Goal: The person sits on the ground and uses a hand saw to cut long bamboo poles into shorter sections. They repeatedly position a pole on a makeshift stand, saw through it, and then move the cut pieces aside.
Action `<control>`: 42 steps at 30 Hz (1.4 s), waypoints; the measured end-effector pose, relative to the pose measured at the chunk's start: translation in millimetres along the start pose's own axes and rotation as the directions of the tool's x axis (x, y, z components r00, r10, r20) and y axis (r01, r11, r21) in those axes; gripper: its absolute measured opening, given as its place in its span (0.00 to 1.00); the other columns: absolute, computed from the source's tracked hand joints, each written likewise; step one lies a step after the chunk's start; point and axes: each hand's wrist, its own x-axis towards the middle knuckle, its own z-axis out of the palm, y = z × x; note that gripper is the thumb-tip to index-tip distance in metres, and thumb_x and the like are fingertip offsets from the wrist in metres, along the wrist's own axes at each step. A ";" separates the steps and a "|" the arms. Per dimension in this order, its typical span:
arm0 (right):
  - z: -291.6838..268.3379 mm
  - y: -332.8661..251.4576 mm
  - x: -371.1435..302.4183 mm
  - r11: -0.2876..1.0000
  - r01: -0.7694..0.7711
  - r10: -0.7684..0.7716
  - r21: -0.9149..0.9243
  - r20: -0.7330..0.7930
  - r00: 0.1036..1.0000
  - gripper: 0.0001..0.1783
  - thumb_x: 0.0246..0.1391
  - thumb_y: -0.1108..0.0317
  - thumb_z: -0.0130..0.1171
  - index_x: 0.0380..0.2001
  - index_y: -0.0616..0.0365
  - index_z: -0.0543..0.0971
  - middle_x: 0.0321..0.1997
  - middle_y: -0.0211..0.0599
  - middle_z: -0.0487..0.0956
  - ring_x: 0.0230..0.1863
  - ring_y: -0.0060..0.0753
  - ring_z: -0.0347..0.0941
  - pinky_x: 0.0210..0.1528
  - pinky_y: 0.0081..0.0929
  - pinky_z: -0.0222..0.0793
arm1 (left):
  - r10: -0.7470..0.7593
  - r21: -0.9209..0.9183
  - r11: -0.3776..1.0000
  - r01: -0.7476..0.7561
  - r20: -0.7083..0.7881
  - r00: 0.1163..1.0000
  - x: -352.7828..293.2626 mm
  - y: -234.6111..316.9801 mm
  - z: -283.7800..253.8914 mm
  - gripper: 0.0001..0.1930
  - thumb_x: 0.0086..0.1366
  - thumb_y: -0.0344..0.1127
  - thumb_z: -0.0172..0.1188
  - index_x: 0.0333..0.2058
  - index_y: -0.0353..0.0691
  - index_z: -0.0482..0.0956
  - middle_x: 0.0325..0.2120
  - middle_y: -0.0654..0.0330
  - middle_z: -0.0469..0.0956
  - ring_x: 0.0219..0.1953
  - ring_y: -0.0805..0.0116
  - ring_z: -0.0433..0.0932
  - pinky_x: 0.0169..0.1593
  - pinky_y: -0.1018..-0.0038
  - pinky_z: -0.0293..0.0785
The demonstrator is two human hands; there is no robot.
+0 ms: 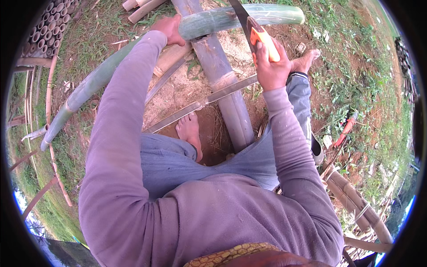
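Note:
A long green bamboo pole runs from the lower left up to the top right, resting across a thick grey-brown bamboo post. My left hand is wrapped round the green pole, left of where it crosses the post. In my right hand is a hand saw, gripped by its orange and black handle. The saw's dark blade points up and lies against the green pole, right of the crossing. Whether its teeth are in the bamboo I cannot tell.
A split bamboo strip crosses the post near my bare feet. Sawdust covers the ground there. Stacked cut bamboo tubes stand at the far left. To the right lie a red-handled tool and tied bamboo poles.

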 end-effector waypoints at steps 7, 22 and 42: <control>-87.6 -15.5 -106.3 0.988 -0.021 0.023 0.153 -0.009 1.000 0.21 0.68 0.71 0.63 0.60 0.71 0.76 0.52 0.46 0.84 0.47 0.30 0.84 0.49 0.27 0.84 | 0.041 -0.032 0.999 -0.043 -0.059 0.997 14.3 -15.6 -7.2 0.44 0.40 0.50 0.79 0.55 0.36 0.72 0.46 0.40 0.84 0.49 0.40 0.83 0.56 0.54 0.79; -96.6 -33.4 -108.2 0.999 0.016 -0.018 0.032 0.064 0.998 0.24 0.67 0.73 0.63 0.62 0.72 0.73 0.58 0.48 0.82 0.56 0.34 0.81 0.56 0.28 0.81 | 0.102 -0.106 0.990 -0.095 0.058 0.993 13.5 -28.6 3.9 0.49 0.37 0.53 0.80 0.58 0.35 0.74 0.50 0.40 0.83 0.54 0.42 0.82 0.60 0.56 0.77; -89.4 -8.1 -99.1 0.999 0.027 -0.027 -0.022 0.020 0.999 0.22 0.67 0.68 0.66 0.58 0.72 0.77 0.53 0.47 0.85 0.53 0.31 0.82 0.55 0.27 0.79 | 0.128 -0.193 0.974 -0.116 0.049 0.991 29.2 -35.8 3.2 0.46 0.36 0.53 0.81 0.55 0.37 0.78 0.49 0.45 0.85 0.52 0.46 0.83 0.58 0.60 0.77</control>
